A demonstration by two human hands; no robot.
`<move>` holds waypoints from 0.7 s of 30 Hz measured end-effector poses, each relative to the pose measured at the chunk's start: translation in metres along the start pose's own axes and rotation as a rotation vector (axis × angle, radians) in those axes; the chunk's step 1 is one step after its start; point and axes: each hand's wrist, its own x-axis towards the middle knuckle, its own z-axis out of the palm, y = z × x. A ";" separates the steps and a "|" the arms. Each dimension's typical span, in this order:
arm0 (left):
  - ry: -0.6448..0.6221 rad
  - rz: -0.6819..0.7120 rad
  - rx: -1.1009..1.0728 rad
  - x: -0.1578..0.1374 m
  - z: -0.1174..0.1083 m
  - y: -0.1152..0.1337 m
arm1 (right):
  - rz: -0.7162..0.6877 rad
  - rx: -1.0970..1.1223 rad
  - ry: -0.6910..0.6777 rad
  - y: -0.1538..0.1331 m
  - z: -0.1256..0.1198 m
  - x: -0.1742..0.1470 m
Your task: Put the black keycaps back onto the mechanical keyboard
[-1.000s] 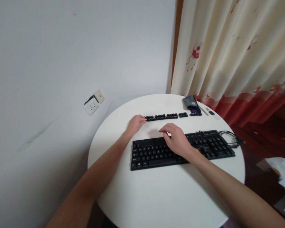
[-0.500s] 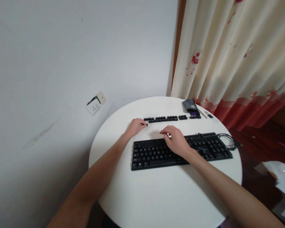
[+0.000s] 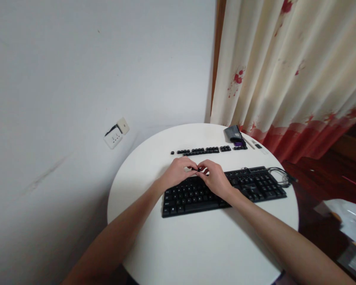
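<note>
A small black keycap [image 3: 199, 170] is pinched between the fingertips of my left hand [image 3: 180, 171] and my right hand [image 3: 216, 179], which meet above the keyboard's back edge. The fingers partly hide it. Below my hands lies a black keyboard [image 3: 197, 206], whose upper left part they cover. Loose black keycaps [image 3: 200, 151] stand in short rows behind it, with one single keycap [image 3: 172, 152] apart at the left end.
A round white table [image 3: 195, 245] carries everything. At its back right lie a dark grey pouch [image 3: 233, 133], a purple item [image 3: 239, 144], a pale stick-like object [image 3: 249, 141] and a coiled cable [image 3: 280, 174]. The wall with a socket [image 3: 113, 137] is on the left; a curtain [image 3: 255, 79] hangs behind.
My left hand has come right from the keycap rows with the keycap, meeting my right hand over the keyboard. My right hand's fingers have closed in on the keycap. The view shifted slightly.
</note>
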 end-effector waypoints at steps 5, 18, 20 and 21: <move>0.012 -0.089 -0.048 -0.003 0.002 -0.002 | -0.018 0.021 -0.023 0.002 -0.004 0.001; 0.003 -0.379 -0.212 -0.020 -0.010 -0.007 | -0.029 -0.082 -0.047 0.000 -0.004 0.001; 0.012 -0.426 -0.202 -0.032 -0.014 -0.005 | -0.024 -0.096 -0.048 -0.001 -0.002 0.001; 0.014 -0.439 -0.191 -0.038 -0.015 -0.004 | -0.019 -0.102 -0.050 -0.001 -0.001 0.000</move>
